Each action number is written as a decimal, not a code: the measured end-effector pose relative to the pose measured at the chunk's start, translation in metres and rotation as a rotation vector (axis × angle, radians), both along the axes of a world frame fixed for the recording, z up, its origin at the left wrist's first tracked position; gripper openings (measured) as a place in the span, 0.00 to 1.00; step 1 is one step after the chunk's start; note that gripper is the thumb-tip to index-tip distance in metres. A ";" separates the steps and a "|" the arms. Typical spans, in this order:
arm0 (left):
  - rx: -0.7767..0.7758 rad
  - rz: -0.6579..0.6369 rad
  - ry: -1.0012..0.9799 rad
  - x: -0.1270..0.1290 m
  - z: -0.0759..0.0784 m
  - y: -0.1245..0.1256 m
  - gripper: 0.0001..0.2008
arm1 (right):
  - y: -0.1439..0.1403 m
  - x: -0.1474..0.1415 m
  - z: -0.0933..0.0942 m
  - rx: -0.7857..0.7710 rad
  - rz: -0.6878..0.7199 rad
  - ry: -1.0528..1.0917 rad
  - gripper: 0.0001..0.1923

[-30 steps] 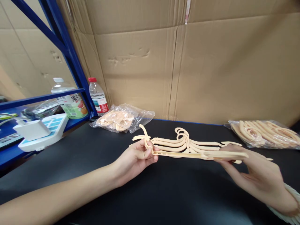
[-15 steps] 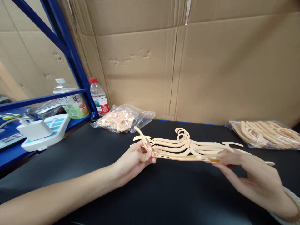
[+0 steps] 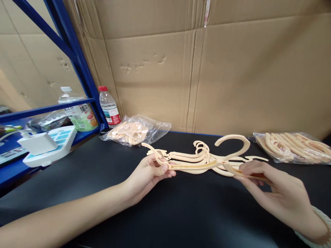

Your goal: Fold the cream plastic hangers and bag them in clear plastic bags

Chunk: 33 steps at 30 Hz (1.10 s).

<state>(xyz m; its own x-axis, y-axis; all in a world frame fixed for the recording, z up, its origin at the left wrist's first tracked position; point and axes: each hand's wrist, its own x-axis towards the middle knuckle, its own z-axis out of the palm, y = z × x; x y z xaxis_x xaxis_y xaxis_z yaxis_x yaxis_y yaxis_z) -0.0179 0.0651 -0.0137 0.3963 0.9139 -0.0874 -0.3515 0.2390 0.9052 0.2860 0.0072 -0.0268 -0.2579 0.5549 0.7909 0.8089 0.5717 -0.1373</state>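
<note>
I hold a cream plastic hanger [image 3: 204,166] by both ends just above a black table [image 3: 165,213]. My left hand [image 3: 148,175] pinches its left end, where a small hooked tip sticks up. My right hand [image 3: 274,189] grips its right arm. The hanger's large hook [image 3: 234,143] curves up and away from me. Right behind it, a stack of several matching hangers [image 3: 207,156] lies flat on the table.
A plastic bag of cream parts [image 3: 134,132] lies at the back left, and another bag of hangers [image 3: 294,146] at the back right. Cardboard [image 3: 207,69] walls off the rear. A blue shelf frame [image 3: 74,58] on the left holds bottles [image 3: 108,105] and a white device [image 3: 48,144].
The hanger in my hands has turned from edge-on to tilted, so its large hook now shows curving upward. My right hand has slid slightly along its arm.
</note>
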 end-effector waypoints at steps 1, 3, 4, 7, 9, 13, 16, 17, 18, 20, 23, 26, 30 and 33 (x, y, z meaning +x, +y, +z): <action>0.004 0.003 0.009 0.000 0.001 0.000 0.13 | 0.000 0.000 0.000 -0.005 -0.003 0.006 0.03; 0.011 0.009 0.025 0.000 0.001 -0.001 0.14 | 0.001 -0.001 0.000 -0.020 -0.003 0.023 0.03; 0.015 0.009 0.032 0.000 0.002 -0.001 0.14 | 0.001 -0.001 0.000 -0.032 -0.002 0.033 0.03; 0.038 0.003 0.061 0.000 0.002 -0.001 0.14 | 0.000 0.000 0.000 -0.094 -0.009 0.055 0.04; 0.058 0.000 0.074 0.000 0.003 -0.001 0.14 | -0.001 0.000 0.000 -0.134 -0.018 0.068 0.04; 0.086 -0.008 0.073 0.000 0.006 -0.003 0.13 | 0.000 0.003 0.000 -0.200 -0.035 0.132 0.05; 0.085 -0.016 0.076 0.001 0.006 -0.004 0.10 | 0.004 0.005 0.000 -0.283 -0.051 0.211 0.08; 0.085 -0.026 0.085 0.002 0.005 -0.005 0.09 | 0.005 0.006 0.000 -0.308 -0.044 0.249 0.09; 0.090 -0.047 0.099 0.002 0.004 -0.007 0.09 | 0.006 0.006 0.001 -0.329 -0.032 0.290 0.09; 0.148 -0.139 0.154 0.003 0.002 -0.012 0.10 | 0.009 0.008 0.005 -0.357 -0.009 0.366 0.11; 0.498 -0.343 0.372 0.004 -0.001 -0.024 0.10 | 0.011 0.011 0.014 -0.426 0.024 0.400 0.11; 1.064 -0.418 0.558 0.004 -0.002 -0.037 0.08 | 0.011 0.012 0.022 -0.565 0.066 0.318 0.10; 1.439 -0.421 0.729 0.004 0.006 -0.041 0.14 | 0.009 0.008 0.025 -0.697 0.072 0.073 0.06; 1.481 -0.518 0.916 0.003 0.014 -0.035 0.16 | 0.008 0.006 0.023 -0.739 0.024 -0.095 0.04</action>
